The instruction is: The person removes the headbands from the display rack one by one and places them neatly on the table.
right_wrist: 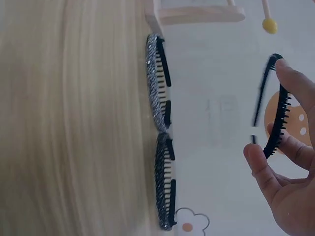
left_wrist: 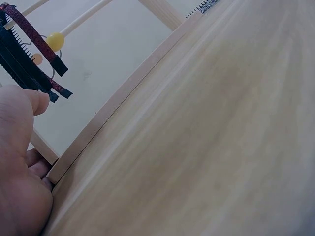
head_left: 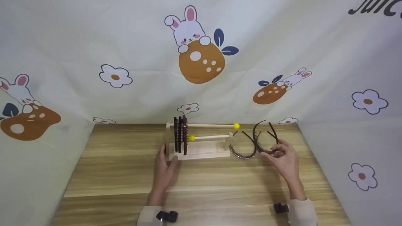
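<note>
A pale wooden rack (head_left: 204,151) with two rods stands on the table. My left hand (head_left: 165,169) grips its left end, with the thumb at the front and fingers behind the end panel. Several dark toothed headbands (head_left: 179,135) hang at the left of the rods; some show red glitter in the left wrist view. My right hand (head_left: 285,160) holds a black toothed headband (right_wrist: 284,110) between thumb and fingers, raised off the table. Beside the rack lie a silver glitter headband (right_wrist: 152,83) and a dark glitter headband (right_wrist: 160,182), end to end in the right wrist view.
Yellow balls cap the rods: one on the back rod (head_left: 236,126), one on the front rod (head_left: 192,138). Under everything is a wood-grain table (head_left: 213,188). A pale curtain (head_left: 141,40) printed with rabbits and flowers encloses the back and sides.
</note>
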`<state>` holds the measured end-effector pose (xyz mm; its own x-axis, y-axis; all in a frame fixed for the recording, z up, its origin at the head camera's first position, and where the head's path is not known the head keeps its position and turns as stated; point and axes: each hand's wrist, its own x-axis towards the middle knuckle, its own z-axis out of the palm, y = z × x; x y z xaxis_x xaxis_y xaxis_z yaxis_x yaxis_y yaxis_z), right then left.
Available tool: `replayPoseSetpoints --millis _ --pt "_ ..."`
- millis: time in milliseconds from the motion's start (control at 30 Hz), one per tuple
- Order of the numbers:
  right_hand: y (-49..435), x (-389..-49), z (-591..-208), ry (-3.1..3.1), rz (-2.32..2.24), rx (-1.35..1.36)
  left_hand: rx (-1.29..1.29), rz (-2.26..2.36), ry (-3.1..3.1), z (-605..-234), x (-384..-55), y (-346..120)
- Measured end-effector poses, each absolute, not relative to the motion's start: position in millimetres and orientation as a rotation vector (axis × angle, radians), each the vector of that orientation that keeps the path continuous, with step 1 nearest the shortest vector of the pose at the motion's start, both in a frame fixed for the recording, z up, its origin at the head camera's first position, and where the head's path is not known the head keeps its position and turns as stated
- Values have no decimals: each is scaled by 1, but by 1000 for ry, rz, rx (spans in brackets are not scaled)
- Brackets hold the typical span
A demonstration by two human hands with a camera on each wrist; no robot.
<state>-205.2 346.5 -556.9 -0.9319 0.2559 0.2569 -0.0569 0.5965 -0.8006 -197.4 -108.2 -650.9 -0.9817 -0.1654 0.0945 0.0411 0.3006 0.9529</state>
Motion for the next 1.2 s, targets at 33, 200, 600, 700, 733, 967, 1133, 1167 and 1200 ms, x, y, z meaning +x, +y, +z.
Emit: replayPoseSetpoints --millis 33,200,600,700,733,967,1133,1167,1200 --pt "349 -205 -557 -2496 1269 -178 118 -1761 -2389 -651 -197 -108" --pt "363 -201 -561 -2526 1263 -206 124 -1759 -2400 -650 -197 -108" --pt "400 -198 -565 -2556 1098 -93 99 -1734 -2383 -650 -198 -108" --pt "410 -195 -565 -2601 1076 -131 101 -1745 -2383 -651 -198 -109" --pt "414 -194 -566 -2613 1078 -142 102 -1749 -2385 -651 -197 -109" --pt "437 -192 -576 -2582 1015 -71 106 -1736 -2390 -653 -196 -109" --pt "451 -195 -583 -2511 952 14 119 -1741 -2400 -651 -196 -108" --pt "454 -196 -585 -2507 947 21 119 -1740 -2401 -650 -196 -108" --pt "457 -196 -586 -2508 954 22 120 -1743 -2402 -650 -196 -107"
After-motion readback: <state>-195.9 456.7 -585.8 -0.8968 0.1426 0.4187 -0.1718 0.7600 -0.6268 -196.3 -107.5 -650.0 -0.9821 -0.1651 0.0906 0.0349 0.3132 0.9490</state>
